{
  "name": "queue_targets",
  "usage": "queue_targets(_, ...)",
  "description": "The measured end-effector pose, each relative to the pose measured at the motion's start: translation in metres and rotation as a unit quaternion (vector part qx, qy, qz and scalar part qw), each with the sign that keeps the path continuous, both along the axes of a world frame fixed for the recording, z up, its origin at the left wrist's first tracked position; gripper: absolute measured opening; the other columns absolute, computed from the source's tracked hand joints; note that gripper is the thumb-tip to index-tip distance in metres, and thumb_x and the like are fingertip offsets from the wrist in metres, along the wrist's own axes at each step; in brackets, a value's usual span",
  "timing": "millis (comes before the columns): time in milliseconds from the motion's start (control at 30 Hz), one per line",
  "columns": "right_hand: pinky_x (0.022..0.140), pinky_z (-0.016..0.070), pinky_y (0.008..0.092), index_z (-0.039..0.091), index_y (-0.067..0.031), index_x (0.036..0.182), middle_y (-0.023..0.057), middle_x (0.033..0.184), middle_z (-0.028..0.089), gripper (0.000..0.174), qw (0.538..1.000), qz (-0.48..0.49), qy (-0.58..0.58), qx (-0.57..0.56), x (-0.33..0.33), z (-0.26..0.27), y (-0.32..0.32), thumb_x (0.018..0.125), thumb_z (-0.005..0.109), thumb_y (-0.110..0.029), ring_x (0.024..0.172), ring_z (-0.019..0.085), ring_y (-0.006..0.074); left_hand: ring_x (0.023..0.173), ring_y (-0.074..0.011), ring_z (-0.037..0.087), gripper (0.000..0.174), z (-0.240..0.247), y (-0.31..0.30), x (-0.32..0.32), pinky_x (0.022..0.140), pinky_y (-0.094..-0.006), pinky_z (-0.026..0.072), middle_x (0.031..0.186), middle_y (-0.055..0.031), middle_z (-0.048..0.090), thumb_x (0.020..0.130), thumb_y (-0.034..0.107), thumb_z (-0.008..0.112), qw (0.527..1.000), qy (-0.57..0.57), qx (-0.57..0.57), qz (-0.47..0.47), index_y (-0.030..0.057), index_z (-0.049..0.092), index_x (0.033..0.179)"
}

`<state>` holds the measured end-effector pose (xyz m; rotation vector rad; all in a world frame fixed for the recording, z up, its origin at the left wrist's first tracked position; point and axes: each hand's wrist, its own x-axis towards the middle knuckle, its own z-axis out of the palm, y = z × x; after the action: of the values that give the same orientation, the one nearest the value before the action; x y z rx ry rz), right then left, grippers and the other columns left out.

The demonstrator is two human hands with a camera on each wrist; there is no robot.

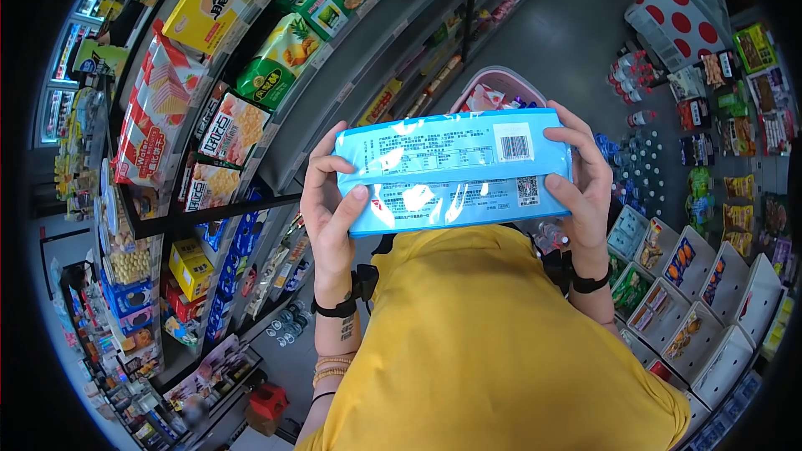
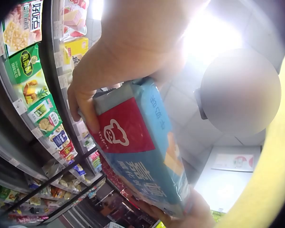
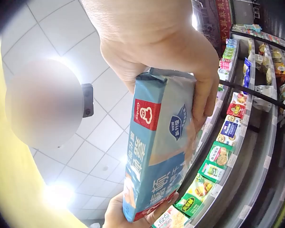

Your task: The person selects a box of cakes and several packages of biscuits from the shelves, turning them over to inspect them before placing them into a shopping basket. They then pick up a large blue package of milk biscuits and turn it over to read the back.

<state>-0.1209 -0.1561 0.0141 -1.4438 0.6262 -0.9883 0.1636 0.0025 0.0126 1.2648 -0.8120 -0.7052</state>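
Note:
A long light-blue biscuit packet [image 1: 451,169] is held up by both hands in front of the yellow shirt. Its back, with small print, a barcode and a QR code, faces the head view. My left hand [image 1: 327,205] grips one end, thumb on the printed back, fingers curled behind. At the opposite end my right hand [image 1: 589,179] grips the same way, its thumb below the barcode. The right wrist view shows the front of the packet [image 3: 168,137], with a red Garden logo and large white characters. From the left wrist, a narrow side of the packet [image 2: 156,128] shows.
Shelves at the left hold a red wafer bag [image 1: 154,121], a yellow cake pack [image 1: 213,4] and green snack packs [image 1: 280,58]. Beyond the packet stands a pink basket [image 1: 501,75] with goods inside. White display bins [image 1: 668,317] and bottles [image 1: 635,167] are at the right.

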Motion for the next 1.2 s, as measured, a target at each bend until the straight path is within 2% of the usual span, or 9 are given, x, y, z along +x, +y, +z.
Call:
queue_targets(467,0.120,0.0325,0.0440,0.066,0.0008,0.128,0.0228,0.154,0.045,0.051,1.000,-0.004,0.016,-0.018,0.001,0.001,-0.003,0.082,0.079,-0.017,0.145,0.044,0.0328,0.142,-0.0320,0.046,0.028,-0.006,-0.005,0.005,0.119,-0.0446,0.0327,0.158,-0.0275,0.042,0.085,0.025,0.076,1.000,-0.003,-0.010,-0.007,0.0082,0.062,0.103)
queue_targets(867,0.121,0.0318,0.0447,0.066,-0.0006,0.130,0.0224,0.157,0.041,0.054,0.999,0.017,0.011,-0.046,0.006,0.003,-0.010,0.079,0.080,-0.012,0.147,0.041,0.0331,0.142,-0.0352,0.048,0.033,-0.021,-0.014,0.025,0.119,-0.0472,0.0363,0.160,-0.0273,0.038,0.085,0.027,0.078,0.997,-0.020,-0.064,-0.026,0.0086,0.060,0.105)
queue_targets(1200,0.122,0.0304,0.0447,0.062,-0.0034,0.132,0.0234,0.161,0.037,0.059,0.997,0.027,0.008,-0.078,0.008,0.007,-0.014,0.075,0.078,-0.006,0.152,0.035,0.0344,0.147,-0.0478,0.040,0.035,-0.024,-0.028,0.024,0.121,-0.0577,0.0321,0.158,-0.0255,0.039,0.083,0.029,0.079,0.992,-0.023,-0.118,-0.026,0.0100,0.055,0.099)
